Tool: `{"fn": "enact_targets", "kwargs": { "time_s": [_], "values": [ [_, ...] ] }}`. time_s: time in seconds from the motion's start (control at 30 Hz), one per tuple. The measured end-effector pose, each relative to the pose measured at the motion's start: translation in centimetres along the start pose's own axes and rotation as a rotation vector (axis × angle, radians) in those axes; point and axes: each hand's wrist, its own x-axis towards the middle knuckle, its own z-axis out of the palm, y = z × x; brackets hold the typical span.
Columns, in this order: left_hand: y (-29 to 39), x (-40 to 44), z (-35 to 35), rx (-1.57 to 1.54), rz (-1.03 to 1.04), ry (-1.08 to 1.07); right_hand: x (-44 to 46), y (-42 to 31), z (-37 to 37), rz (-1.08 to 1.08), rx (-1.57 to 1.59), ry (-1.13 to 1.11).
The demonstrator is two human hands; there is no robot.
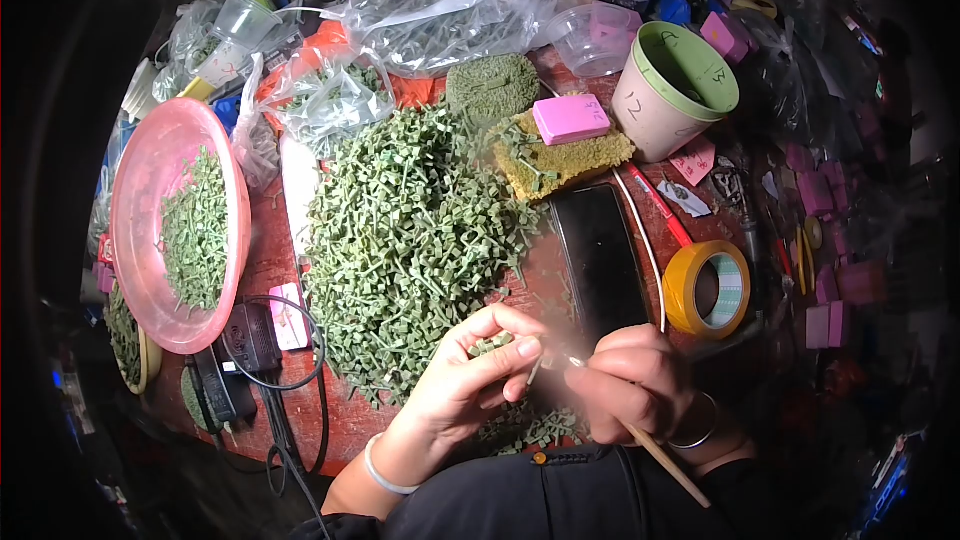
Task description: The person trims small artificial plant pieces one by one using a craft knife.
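My left hand (470,370) is closed, its thumb and forefinger pinching a small green piece (535,370). More small green bits (490,343) sit within its curled fingers. In my right hand (635,380) is a slim tool with a wooden handle (672,470), its pale tip pointing toward the pinched piece. Whether the tip touches the piece is blurred. Beyond my left hand a large heap of small green cut pieces (410,240) covers the middle of the red table (300,405). A few loose pieces lie below both hands, near my dark clothing.
At left a pink basin (240,240) stands tilted, with green pieces inside. Black cables (285,440) lie below it. To the right are a black phone (600,255), yellow tape (673,290) and a pot (640,120). A pink block (572,120) rests on a yellow sponge (600,155).
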Motion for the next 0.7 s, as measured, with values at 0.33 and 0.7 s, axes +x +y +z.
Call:
{"fn": "enact_targets", "kwargs": {
  "time_s": [0.33, 0.7],
  "values": [
    [-0.3, 0.1, -0.9, -0.154, -0.046, -0.127, 0.2, 0.1, -0.3, 0.052, 0.165, -0.011],
    [-0.1, 0.1, -0.2, -0.138, -0.062, -0.07, 0.6, -0.1, -0.8, 0.181, 0.161, 0.05]
  ]
}}
